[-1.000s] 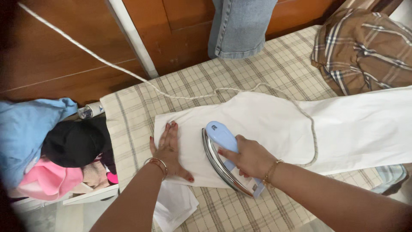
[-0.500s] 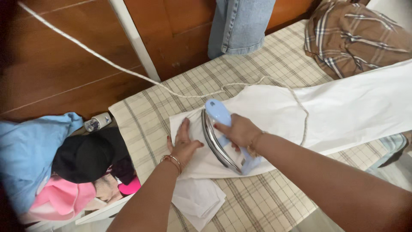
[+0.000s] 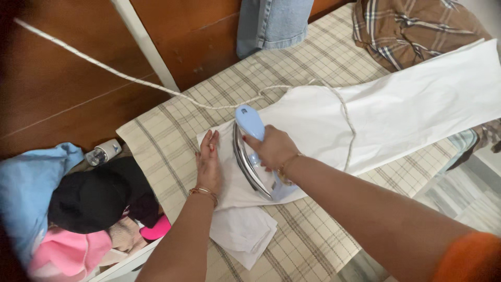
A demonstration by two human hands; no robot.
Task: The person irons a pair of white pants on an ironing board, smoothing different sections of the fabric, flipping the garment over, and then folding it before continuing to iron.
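Observation:
My right hand (image 3: 271, 147) grips the handle of a light blue iron (image 3: 252, 151) with a shiny metal soleplate, which rests on a white garment (image 3: 396, 112). My left hand (image 3: 209, 164) lies flat with its fingers spread on the garment's end, just left of the iron. The garment stretches to the right across a beige checked cloth (image 3: 313, 68) that covers the ironing surface. A white cord (image 3: 130, 79) runs from the upper left over the cloth and loops across the garment.
A folded white piece (image 3: 242, 232) hangs off the near edge. A pile of blue, black and pink clothes (image 3: 68, 209) fills a basket at the left. A brown plaid garment (image 3: 412, 26) lies at the back right, and jeans (image 3: 271, 23) hang against a wooden door.
The iron and my right hand have slid left along the garment toward its end. My left hand has shifted slightly left and now lies close beside the iron.

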